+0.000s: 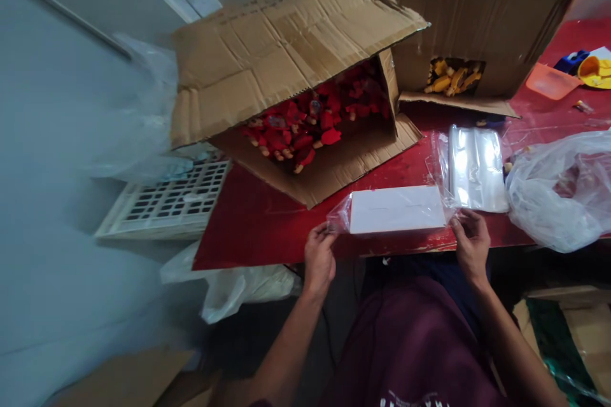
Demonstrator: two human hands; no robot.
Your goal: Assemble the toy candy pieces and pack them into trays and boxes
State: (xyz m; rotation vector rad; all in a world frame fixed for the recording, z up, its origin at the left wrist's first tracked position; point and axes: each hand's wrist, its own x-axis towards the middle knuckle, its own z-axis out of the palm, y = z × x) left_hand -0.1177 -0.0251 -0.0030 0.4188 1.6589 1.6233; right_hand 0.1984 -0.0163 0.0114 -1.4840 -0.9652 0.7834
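Observation:
A long white box (397, 210) lies at the front edge of the red table, wrapped in a loose clear plastic bag (339, 214) that sticks out past both its ends. My left hand (320, 254) pinches the bag's left end between thumb and fingers. At the other end, my right hand (470, 243) is closed on the plastic near the box's right corner. Just behind my right hand is a stack of flat clear plastic bags (477, 168).
A tilted cardboard carton (296, 57) with red figures (305, 124) opens toward me. Behind stands another carton (472, 19), yellow items (453, 78) showing through its hole. A crumpled plastic bag (558, 203) lies right; a white plastic crate (167, 200) stands left of the red table (248, 229).

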